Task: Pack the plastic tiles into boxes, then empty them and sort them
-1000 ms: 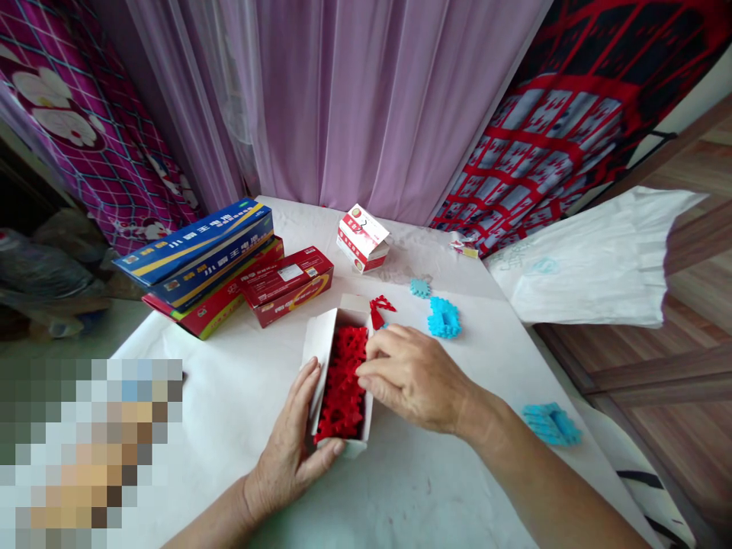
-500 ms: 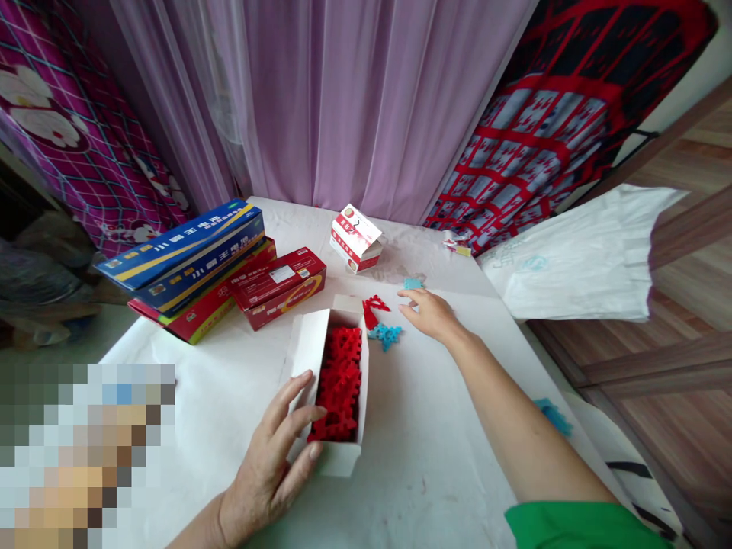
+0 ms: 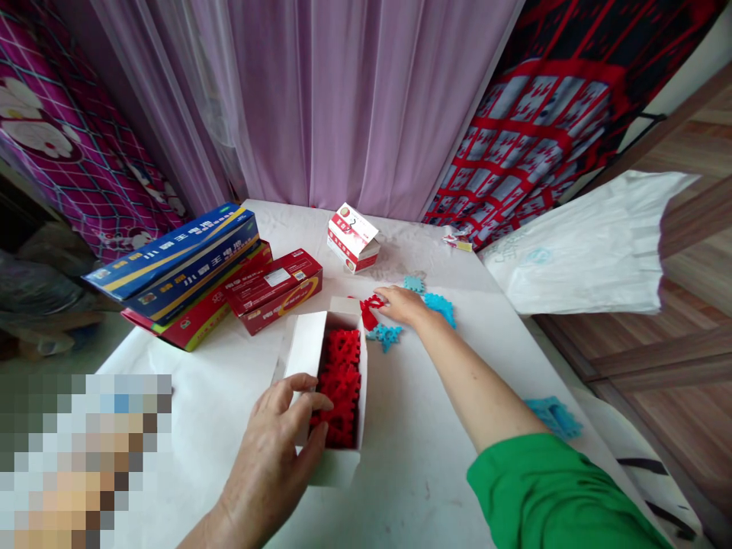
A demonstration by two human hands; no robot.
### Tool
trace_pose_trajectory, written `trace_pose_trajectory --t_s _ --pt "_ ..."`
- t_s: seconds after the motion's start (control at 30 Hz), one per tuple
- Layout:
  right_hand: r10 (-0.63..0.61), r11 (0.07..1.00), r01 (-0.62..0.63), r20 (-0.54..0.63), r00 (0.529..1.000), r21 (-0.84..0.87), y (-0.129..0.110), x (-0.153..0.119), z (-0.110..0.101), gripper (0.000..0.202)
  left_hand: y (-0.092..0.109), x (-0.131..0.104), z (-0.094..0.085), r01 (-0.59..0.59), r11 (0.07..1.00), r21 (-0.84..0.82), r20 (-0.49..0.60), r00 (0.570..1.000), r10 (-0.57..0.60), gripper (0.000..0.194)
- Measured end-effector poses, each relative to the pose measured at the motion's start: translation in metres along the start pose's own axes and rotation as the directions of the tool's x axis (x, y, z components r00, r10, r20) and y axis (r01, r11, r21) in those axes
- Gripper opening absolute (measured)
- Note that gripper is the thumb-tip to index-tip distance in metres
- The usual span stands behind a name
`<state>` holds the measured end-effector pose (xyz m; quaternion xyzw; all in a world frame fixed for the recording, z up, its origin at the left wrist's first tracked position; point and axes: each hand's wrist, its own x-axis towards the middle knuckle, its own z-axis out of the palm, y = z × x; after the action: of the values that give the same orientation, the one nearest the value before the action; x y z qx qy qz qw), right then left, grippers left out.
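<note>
An uncovered white carton (image 3: 364, 381) stands near the front of the table, filled with red toothed plastic pieces (image 3: 343, 374). Against its near left edge rests my left hand (image 3: 280, 435), fingers curved but apart, the fingertips over the pieces inside. My right hand (image 3: 403, 305) reaches just beyond the carton's far right corner. Its fingertips close on a loose red plastic piece (image 3: 370, 311) on the table. Beside that lies a blue toothed piece (image 3: 386, 335). Another blue piece (image 3: 440, 309) sits by my right wrist, and a pale blue one (image 3: 414, 284) farther back.
Blue boxes (image 3: 188, 259) are stacked on a red and green box (image 3: 200, 324) at the left, with a dark red box (image 3: 277, 290) alongside. A red and white box (image 3: 353, 238) stands at the back. A blue piece (image 3: 557, 418) lies near the right edge.
My right hand has moved left to the loose red piece, uncovering the blue piece by the wrist. My left hand's fingers have curled a little more at the carton's edge.
</note>
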<state>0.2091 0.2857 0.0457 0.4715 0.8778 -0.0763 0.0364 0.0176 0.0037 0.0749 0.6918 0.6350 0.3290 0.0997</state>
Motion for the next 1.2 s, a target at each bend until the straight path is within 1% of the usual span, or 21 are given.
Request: trace_pose_trajectory --t_s 0.1,0.2,0.3,0.37,0.4,0.47,0.57,0.63,0.7,0.77,0.83,0.93,1.0,1.1,1.17,1.2 --pt "0.041 0.999 -0.041 0.012 0.999 -0.005 -0.003 -0.002 -0.001 0.030 -0.001 0.004 0.001 -0.021 0.996 0.082 0.010 1.000 0.020 0.012" --pt "0.105 0.994 -0.105 -0.001 0.994 0.033 -0.003 -0.010 -0.006 0.030 -0.001 0.006 -0.003 -0.054 0.990 0.131 0.026 0.998 0.051 0.008" --pt "0.172 0.970 -0.153 -0.090 0.981 0.190 -0.006 -0.028 -0.018 0.035 -0.001 0.005 -0.007 -0.074 0.991 0.113 0.020 0.997 0.072 0.013" --pt "0.172 0.941 -0.113 -0.164 0.971 0.320 -0.015 -0.047 -0.029 0.033 -0.001 0.004 -0.008 -0.083 0.991 0.106 0.013 0.997 0.082 0.014" --pt "0.147 0.928 -0.065 -0.201 0.968 0.367 -0.022 -0.057 -0.035 0.031 -0.001 0.004 -0.008 -0.087 0.990 0.113 0.007 0.996 0.087 0.014" --pt "0.053 0.913 0.060 -0.262 0.964 0.403 -0.040 -0.078 -0.046 0.026 0.000 0.004 -0.007 -0.099 0.985 0.143 -0.004 0.995 0.100 0.014" --pt "-0.109 0.911 0.221 -0.315 0.943 0.347 -0.069 -0.101 -0.057 0.019 0.000 0.005 -0.006 -0.129 0.974 0.185 -0.001 0.991 0.132 0.014" --pt "-0.192 0.922 0.274 -0.292 0.937 0.275 -0.084 -0.109 -0.059 0.016 0.000 0.004 -0.007 -0.149 0.970 0.192 0.002 0.988 0.152 0.014" --pt "-0.245 0.934 0.295 -0.241 0.939 0.203 -0.093 -0.114 -0.058 0.016 -0.003 0.003 -0.009 -0.146 0.973 0.180 -0.014 0.988 0.151 0.015" --pt "-0.254 0.943 0.290 -0.211 0.944 0.161 -0.095 -0.119 -0.058 0.015 -0.008 -0.001 -0.013 -0.126 0.977 0.171 -0.046 0.990 0.135 0.015" --pt "-0.222 0.947 0.267 -0.237 0.946 0.178 -0.089 -0.125 -0.058 0.011 -0.015 -0.006 -0.016 -0.093 0.977 0.191 -0.094 0.989 0.112 0.017" --pt "-0.126 0.943 0.212 -0.313 0.941 0.255 -0.076 -0.135 -0.056 0.013 -0.028 -0.015 -0.019 -0.018 0.973 0.229 -0.169 0.984 0.058 0.032" --pt "-0.086 0.936 0.194 -0.343 0.935 0.294 -0.071 -0.139 -0.051 0.015 -0.036 -0.020 -0.019 0.044 0.979 0.200 -0.177 0.984 -0.009 0.042" --pt "-0.102 0.926 0.233 -0.396 0.913 0.299 -0.078 -0.136 -0.043 0.017 -0.042 -0.025 -0.016 0.151 0.985 0.086 -0.153 0.979 -0.137 0.049" --pt "-0.133 0.934 0.260 -0.434 0.891 0.246 -0.090 -0.130 -0.039 0.019 -0.042 -0.027 -0.014 0.209 0.978 0.007 -0.151 0.967 -0.205 0.052" --pt "-0.161 0.940 0.271 -0.429 0.889 0.206 -0.096 -0.127 -0.038 0.019 -0.041 -0.028 -0.014 0.227 0.973 -0.024 -0.150 0.962 -0.228 0.052"
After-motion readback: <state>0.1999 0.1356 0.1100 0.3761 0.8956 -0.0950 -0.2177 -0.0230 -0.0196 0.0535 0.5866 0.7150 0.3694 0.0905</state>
